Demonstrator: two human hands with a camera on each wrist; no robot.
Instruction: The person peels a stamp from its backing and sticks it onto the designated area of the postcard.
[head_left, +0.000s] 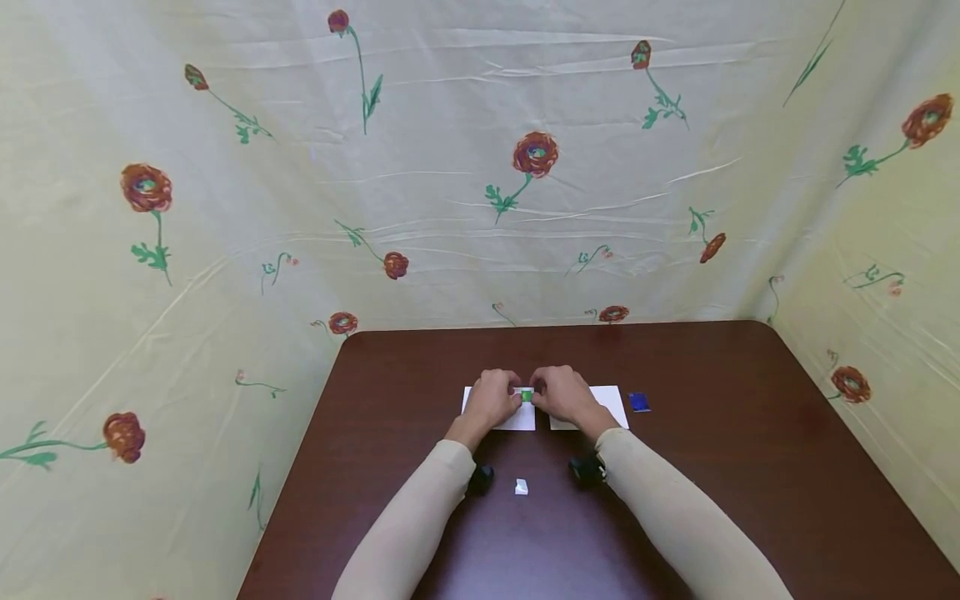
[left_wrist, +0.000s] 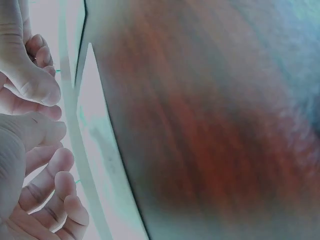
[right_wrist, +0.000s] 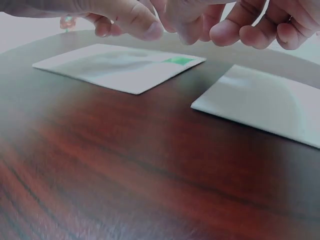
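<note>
Lying at six o'clock from the green square point(head_left: 527, 396), between the two forearms, is a small white piece point(head_left: 521, 487); at three o'clock, just past the right card point(head_left: 609, 402), is a blue square point(head_left: 639, 402). The right hand point(head_left: 561, 392) stands between green and blue and covers part of that card. Black devices point(head_left: 587, 469) sit at the cuffs. At twelve o'clock, a flowered curtain point(head_left: 450, 100) rises behind the far edge of the brown table point(head_left: 420, 358).

A narrow strip of tabletop parts the right card from the left card point(head_left: 517, 421). More of it spreads toward nine and three o'clock, and ahead to the rounded far corners.

The green square shows at about two o'clock on the left card, between the fingertips of the left hand point(head_left: 495, 397) and the right. Both hands hover with bent fingers, thumbs and forefingers close together; whether they pinch anything, I cannot tell.
</note>
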